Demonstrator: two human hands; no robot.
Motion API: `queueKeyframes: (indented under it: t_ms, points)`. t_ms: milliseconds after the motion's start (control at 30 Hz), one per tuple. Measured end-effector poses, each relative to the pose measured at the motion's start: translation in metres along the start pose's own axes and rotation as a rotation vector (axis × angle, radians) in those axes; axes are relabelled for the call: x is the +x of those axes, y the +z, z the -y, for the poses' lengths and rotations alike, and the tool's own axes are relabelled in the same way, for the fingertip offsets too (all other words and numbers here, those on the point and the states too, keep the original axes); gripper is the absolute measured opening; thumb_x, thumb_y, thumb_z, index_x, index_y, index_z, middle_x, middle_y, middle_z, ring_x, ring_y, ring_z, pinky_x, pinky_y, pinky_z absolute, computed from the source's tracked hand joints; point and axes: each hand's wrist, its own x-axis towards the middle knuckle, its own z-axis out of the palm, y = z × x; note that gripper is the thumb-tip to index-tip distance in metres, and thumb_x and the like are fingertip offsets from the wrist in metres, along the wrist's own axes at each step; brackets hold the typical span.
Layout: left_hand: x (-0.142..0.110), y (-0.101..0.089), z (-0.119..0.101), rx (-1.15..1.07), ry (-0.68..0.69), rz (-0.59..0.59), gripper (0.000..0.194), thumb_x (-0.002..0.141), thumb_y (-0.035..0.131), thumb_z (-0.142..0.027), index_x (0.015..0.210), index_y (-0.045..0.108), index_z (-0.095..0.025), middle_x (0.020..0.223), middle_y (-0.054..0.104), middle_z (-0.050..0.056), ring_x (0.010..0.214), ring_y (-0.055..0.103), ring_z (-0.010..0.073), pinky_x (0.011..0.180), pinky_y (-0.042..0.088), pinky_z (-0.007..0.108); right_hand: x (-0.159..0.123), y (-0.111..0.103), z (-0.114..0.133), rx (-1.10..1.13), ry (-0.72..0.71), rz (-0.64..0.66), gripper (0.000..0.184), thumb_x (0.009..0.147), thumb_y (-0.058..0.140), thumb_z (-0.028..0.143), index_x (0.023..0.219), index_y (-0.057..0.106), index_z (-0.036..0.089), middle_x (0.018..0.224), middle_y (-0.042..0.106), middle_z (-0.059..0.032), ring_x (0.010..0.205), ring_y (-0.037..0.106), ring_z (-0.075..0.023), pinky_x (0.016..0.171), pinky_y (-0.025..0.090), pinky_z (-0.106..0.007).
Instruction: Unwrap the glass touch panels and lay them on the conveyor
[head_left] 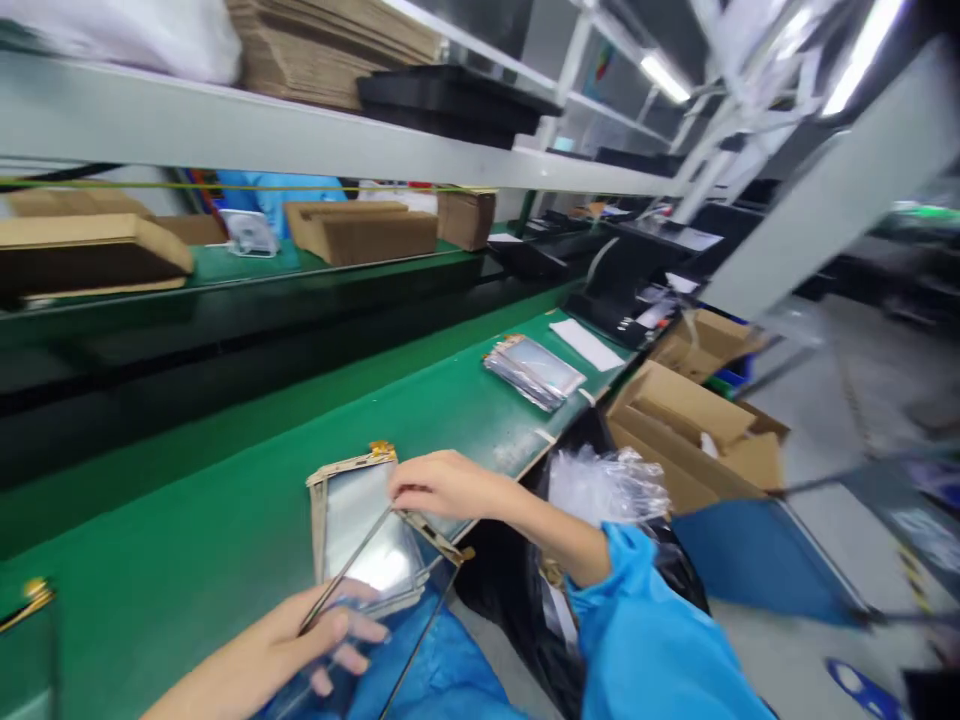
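Bench with a green mat top (225, 520) carries everything. Brown open cardboard boxes (690, 420) stand off its right end. Stack of clear rectangular glass panels (352, 520) lies at the bench's near edge. Right hand (442, 485) pinches the top panel's far corner; left hand (315, 640), fingers loosely curled, supports a thin transparent sheet (360, 600) tilted over that stack.

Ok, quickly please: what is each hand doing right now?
Left hand: closed on a thin clear panel it holds.
Right hand: fingers down on the stack of glass panels; grip cannot be told.
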Motion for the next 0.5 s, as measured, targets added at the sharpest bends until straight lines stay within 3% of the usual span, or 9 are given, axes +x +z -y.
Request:
queueKeyframes:
  t_ms: [167, 267, 400, 500]
  points:
    - [-0.008, 0.014, -0.022, 0.043, 0.031, 0.096, 0.042, 0.088, 0.052, -0.045, 0.118, 0.055, -0.015, 0.110, 0.067, 0.014, 0.090, 0.068, 0.0231, 0.066, 0.049, 0.026, -0.013, -0.003, 0.005, -0.055, 0.017, -0.004, 0.016, 0.093, 0.045, 0.021, 0.082, 0.057, 0.019, 0.080, 0.059, -0.0003, 0.071, 0.053, -0.0117, 0.066, 0.039, -0.021]
    - [-0.008, 0.014, -0.017, 0.035, 0.049, 0.124, 0.039, 0.089, 0.051, -0.043, 0.116, 0.053, -0.016, 0.112, 0.067, 0.015, 0.090, 0.068, 0.0215, 0.065, 0.049, 0.025, -0.015, 0.000, 0.005, -0.135, -0.060, -0.040, 0.017, 0.094, 0.040, 0.020, 0.085, 0.054, 0.020, 0.087, 0.056, -0.0037, 0.075, 0.052, -0.0128, 0.065, 0.041, -0.022]
    - [-0.004, 0.007, -0.004, -0.002, 0.076, 0.149, 0.042, 0.086, 0.055, -0.048, 0.112, 0.050, -0.015, 0.111, 0.067, 0.018, 0.086, 0.069, 0.0216, 0.061, 0.049, 0.023, -0.021, 0.012, 0.008, -0.243, -0.180, -0.218, 0.014, 0.091, 0.040, 0.012, 0.087, 0.051, 0.019, 0.090, 0.055, -0.0062, 0.079, 0.053, -0.0146, 0.067, 0.044, -0.024]
    - [-0.002, -0.004, 0.003, -0.125, 0.110, 0.122, 0.047, 0.081, 0.060, -0.052, 0.109, 0.050, -0.015, 0.109, 0.068, 0.018, 0.084, 0.070, 0.0230, 0.057, 0.049, 0.023, -0.036, 0.019, 0.016, -0.082, -0.151, -0.294, 0.012, 0.092, 0.042, 0.012, 0.088, 0.049, 0.021, 0.100, 0.058, -0.0074, 0.092, 0.055, -0.0155, 0.077, 0.046, -0.026]
